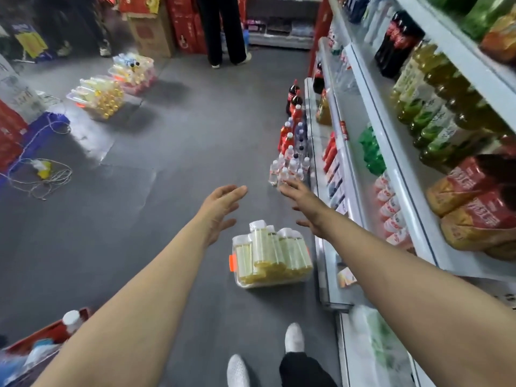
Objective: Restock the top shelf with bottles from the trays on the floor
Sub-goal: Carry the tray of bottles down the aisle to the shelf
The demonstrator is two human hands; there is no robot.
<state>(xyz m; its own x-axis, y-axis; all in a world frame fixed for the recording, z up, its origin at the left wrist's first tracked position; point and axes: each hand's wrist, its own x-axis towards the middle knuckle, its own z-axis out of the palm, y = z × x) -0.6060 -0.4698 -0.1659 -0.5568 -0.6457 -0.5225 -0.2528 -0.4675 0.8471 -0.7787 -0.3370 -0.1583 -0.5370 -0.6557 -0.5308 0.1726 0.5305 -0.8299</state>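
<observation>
Yellow liquid is showing through the clear bottles (275,251) that are standing packed in a clear tray (272,282) on the grey floor (167,169), just beside the foot of the shelving (391,152). An orange tab is sticking out at the tray's 9 o'clock edge. The bottle labels are too blurred to read.

Much is being cut off or smeared: the upper shelves are running out of frame at 1 o'clock, so the top shelf itself is hard to pick out, and the items at the lower right are blurring into white and green. A red crate (53,331) at 7 o'clock is being half hidden by the left forearm. A person (220,29) at 12 o'clock is showing only as dark trousers and shoes.

The left hand (220,210) is reaching forward with fingers spread wide and holding nothing; the tray is lying at its 5 o'clock, apart from it. The right hand (304,205) is likewise splayed open and empty, with the tray at its 7 o'clock, not touching. The tray is sitting between and below the two hands.

Two more trays (96,97) of yellow bottles are sitting well apart at 10 o'clock. A row of water and cola bottles (291,152) is lining the floor at 1 o'clock. Red labels on the dark shelf bottles (396,40) are looking like a cola brand, though no writing is readable
</observation>
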